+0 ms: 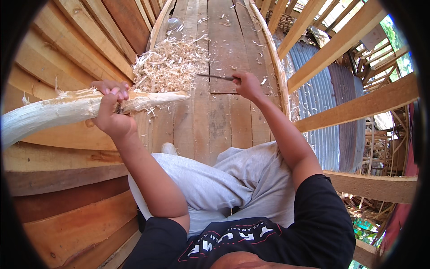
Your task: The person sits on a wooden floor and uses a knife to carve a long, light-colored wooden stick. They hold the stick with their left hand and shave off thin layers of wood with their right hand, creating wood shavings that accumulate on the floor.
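A long, pale, peeled wooden pole (49, 111) comes in from the left and tapers to a roughly whittled tip over the floor. Around it, close to that tip, my left hand (114, 112) is wrapped. A dark knot shows on the wood beside my fingers. Out to the right, my right hand (247, 85) grips a knife (216, 77) by its handle. Its thin dark blade points left toward the shavings and stands apart from the pole.
A heap of curled wood shavings (172, 65) lies beyond the pole on the plank floor (219, 121). Stacked boards (67, 170) rise on the left. Slanted wooden posts (358, 103) and corrugated metal sheets (309, 85) stand at right. A small pale cup-like object (173, 23) sits at the far end.
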A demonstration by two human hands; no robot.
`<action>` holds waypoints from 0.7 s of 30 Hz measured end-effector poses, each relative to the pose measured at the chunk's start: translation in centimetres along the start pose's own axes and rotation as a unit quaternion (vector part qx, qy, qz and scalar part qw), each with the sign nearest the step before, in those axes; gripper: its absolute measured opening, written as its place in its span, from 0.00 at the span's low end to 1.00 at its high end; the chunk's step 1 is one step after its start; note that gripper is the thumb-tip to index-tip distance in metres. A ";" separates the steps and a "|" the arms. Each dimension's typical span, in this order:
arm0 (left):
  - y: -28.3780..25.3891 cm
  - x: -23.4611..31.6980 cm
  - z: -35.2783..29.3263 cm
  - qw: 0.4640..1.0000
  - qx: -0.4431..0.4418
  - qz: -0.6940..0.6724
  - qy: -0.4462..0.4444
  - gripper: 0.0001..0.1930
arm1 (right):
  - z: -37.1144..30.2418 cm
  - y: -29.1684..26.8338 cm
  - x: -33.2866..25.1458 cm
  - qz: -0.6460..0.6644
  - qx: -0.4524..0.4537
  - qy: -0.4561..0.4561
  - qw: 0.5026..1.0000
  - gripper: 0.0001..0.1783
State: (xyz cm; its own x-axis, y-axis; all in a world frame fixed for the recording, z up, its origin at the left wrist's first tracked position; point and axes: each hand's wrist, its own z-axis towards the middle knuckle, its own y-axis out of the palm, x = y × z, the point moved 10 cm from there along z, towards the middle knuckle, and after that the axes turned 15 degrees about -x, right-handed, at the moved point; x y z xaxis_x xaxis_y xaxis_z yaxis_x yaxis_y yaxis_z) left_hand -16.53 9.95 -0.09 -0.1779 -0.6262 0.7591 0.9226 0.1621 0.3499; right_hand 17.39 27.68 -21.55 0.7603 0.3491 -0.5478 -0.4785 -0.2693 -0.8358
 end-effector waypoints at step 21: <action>0.4 0.0 0.0 1.000 0.000 0.003 -0.003 0.09 | 0.1 1.6 0.6 -0.021 -0.194 0.024 0.980 0.12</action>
State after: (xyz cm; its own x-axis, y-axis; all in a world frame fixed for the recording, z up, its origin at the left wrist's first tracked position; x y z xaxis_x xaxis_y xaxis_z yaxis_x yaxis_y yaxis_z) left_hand -16.21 10.07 0.04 -0.1748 -0.6199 0.7650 0.9234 0.1664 0.3458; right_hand 17.06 27.53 -23.23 0.7998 0.3279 -0.5028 -0.2499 -0.5798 -0.7755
